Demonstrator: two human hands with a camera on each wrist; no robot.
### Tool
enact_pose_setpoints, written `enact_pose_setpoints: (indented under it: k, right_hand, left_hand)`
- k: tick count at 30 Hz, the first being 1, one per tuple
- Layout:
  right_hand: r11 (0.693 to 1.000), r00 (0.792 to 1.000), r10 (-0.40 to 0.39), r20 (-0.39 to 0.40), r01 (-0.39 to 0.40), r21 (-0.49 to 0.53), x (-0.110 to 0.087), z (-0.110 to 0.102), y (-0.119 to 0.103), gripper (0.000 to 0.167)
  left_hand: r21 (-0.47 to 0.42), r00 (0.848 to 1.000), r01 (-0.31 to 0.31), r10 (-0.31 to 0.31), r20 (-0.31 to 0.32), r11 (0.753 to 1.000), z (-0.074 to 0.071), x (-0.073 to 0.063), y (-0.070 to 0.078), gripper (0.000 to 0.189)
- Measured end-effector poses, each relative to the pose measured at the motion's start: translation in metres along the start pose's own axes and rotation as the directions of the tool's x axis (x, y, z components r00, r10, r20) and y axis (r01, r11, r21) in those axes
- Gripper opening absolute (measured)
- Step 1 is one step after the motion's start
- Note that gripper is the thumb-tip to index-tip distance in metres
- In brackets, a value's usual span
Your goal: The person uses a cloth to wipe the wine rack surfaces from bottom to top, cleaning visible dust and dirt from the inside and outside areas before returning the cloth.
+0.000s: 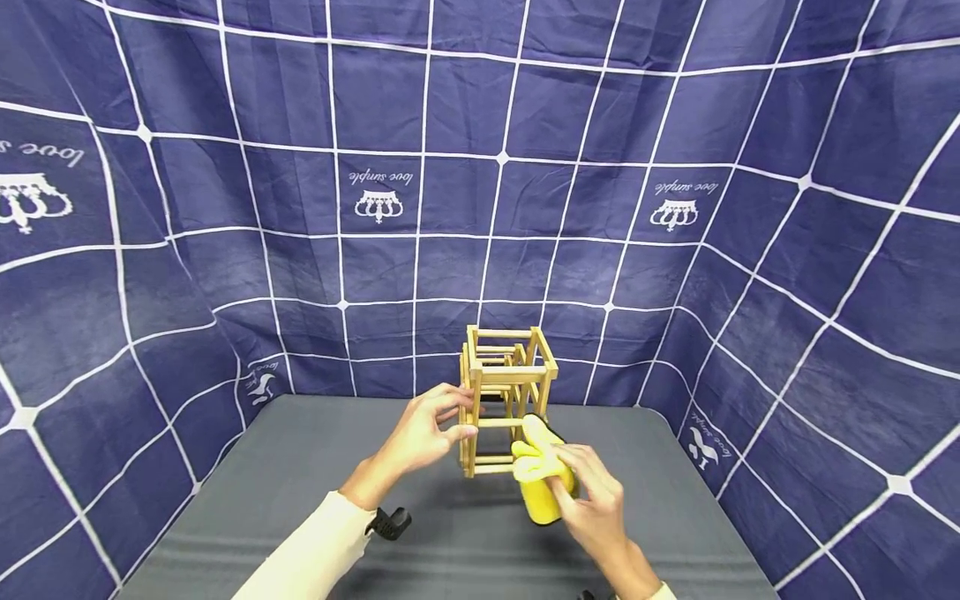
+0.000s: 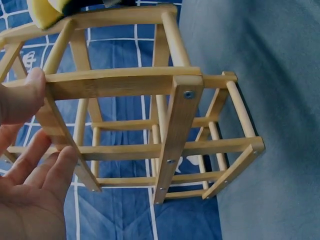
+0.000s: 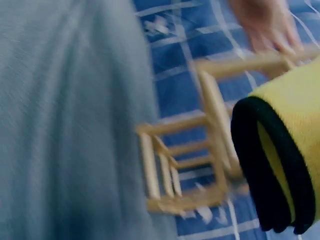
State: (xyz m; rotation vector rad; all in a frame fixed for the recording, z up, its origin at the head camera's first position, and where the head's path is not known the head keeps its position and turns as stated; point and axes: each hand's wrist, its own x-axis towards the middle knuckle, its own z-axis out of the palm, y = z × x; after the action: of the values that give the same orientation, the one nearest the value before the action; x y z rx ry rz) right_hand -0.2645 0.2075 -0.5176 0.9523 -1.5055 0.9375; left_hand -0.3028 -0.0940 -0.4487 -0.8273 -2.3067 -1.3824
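Observation:
A small wooden rack (image 1: 513, 377) of slats and round rods stands on the grey surface. My left hand (image 1: 423, 427) grips its left side. In the left wrist view the thumb lies on one slat (image 2: 120, 84) and the fingertips (image 2: 65, 160) meet a lower part of the frame. My right hand (image 1: 600, 504) pinches a folded yellow cloth (image 1: 542, 496) with black edging at the rack's front right corner. The right wrist view is blurred; there the cloth's dark-edged fold (image 3: 295, 110) covers part of the rack (image 3: 185, 202), and the holding fingers are hidden.
A grey cloth-like surface (image 1: 315, 467) spreads under the rack. Dark blue fabric (image 1: 450, 200) with white grid lines and crown prints hangs behind it and along both sides. A black strap piece (image 1: 392, 523) is on the left wrist.

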Motion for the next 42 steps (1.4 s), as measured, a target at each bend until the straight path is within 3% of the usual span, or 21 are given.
enact_pose_setpoints:
  k: [3,6,9,14,19,23,26,30,34,38,40,42]
  right_hand:
    - [0.996,0.990,-0.046,0.135,0.055,-0.067,-0.001,0.030,-0.006,0.027]
    - [0.983,0.959,0.003,0.284,0.049,-0.175,-0.003,0.053,-0.013,0.038]
    - [0.955,0.925,0.065,0.373,0.050,-0.292,-0.006,0.066,-0.017,0.051]
    - [0.892,0.898,0.112,0.424,0.097,-0.442,-0.011,0.074,-0.018,0.060]
    - [0.778,0.868,0.156,0.472,0.186,-0.600,-0.010,0.071,-0.021,0.065]
    - [0.699,0.879,0.171,0.445,0.210,-0.683,-0.008,0.064,-0.027,0.066]
    - [0.690,0.893,0.180,0.414,0.185,-0.700,-0.008,0.062,-0.031,0.065]
    - [0.746,0.877,0.264,0.401,0.078,-0.662,-0.010,0.068,-0.033,0.057]
    - [0.806,0.831,0.442,0.338,-0.201,-0.557,-0.009,0.075,-0.037,0.043]
    - [0.781,0.791,0.585,0.180,-0.489,-0.389,-0.005,0.079,-0.038,0.035]
    - [0.772,0.787,0.608,0.104,-0.555,-0.310,-0.003,0.081,-0.037,0.034]
    - [0.779,0.798,0.600,0.047,-0.571,-0.260,0.000,0.084,-0.037,0.033]
  left_hand:
    - [-0.010,0.999,0.040,-0.040,0.006,0.999,-0.006,0.001,0.001,0.022]
    - [-0.026,0.997,0.074,-0.073,0.020,0.997,-0.007,0.001,0.002,0.021]
    - [-0.028,0.997,0.079,-0.078,0.025,0.997,-0.005,0.000,0.003,0.021]
    - [0.000,0.997,0.073,-0.073,0.002,0.997,-0.002,0.002,0.003,0.020]
    - [0.035,0.998,0.061,-0.061,-0.015,0.998,-0.001,0.005,0.006,0.017]
    - [0.022,0.999,0.054,-0.054,-0.008,0.998,-0.001,0.006,0.006,0.015]
    - [0.009,0.998,0.056,-0.056,0.004,0.998,-0.001,0.006,0.005,0.014]
    - [0.027,0.999,0.051,-0.051,0.004,0.998,-0.001,0.003,0.005,0.013]
    - [0.055,1.000,0.026,-0.027,0.010,0.998,-0.005,0.002,0.007,0.010]
    - [0.060,1.000,0.004,-0.005,0.022,0.998,-0.009,0.005,0.010,0.010]
    - [0.061,1.000,0.012,-0.013,0.022,0.998,-0.010,0.008,0.011,0.010]
    - [0.064,0.999,0.030,-0.031,0.021,0.998,-0.010,0.009,0.012,0.010]
